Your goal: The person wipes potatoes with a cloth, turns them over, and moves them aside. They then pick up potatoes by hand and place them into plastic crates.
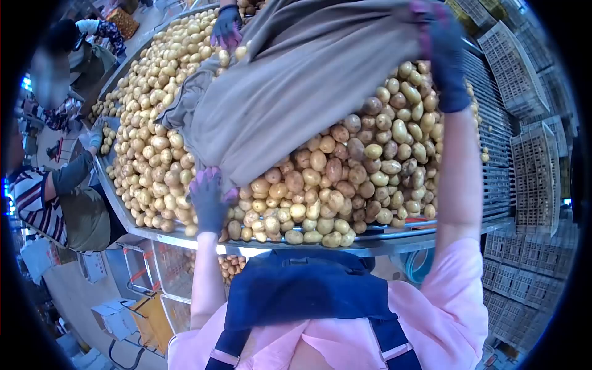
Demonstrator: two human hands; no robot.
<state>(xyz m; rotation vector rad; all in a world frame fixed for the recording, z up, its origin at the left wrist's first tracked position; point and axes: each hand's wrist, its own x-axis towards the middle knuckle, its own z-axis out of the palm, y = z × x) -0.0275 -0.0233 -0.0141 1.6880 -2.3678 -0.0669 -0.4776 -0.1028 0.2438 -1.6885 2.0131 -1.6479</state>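
A large grey sack (296,80) lies tilted over a heap of yellow potatoes (345,179) on a metal sorting table (370,243). My left hand (208,200), in a dark glove, grips the sack's lower open edge near the table's front. Raised high at the right, my right hand (445,58) wears the same kind of glove and clutches the sack's upper corner. Potatoes lie heaped under and around the sack's mouth. Another person's gloved hand (227,28) touches the sack's far end.
A co-worker in a striped sleeve (37,203) stands at the table's left side, gloved hand (95,137) on the potatoes. Another person (74,43) is at the far left. Stacked white plastic crates (536,172) fill the right. A roller conveyor (496,148) borders the potatoes.
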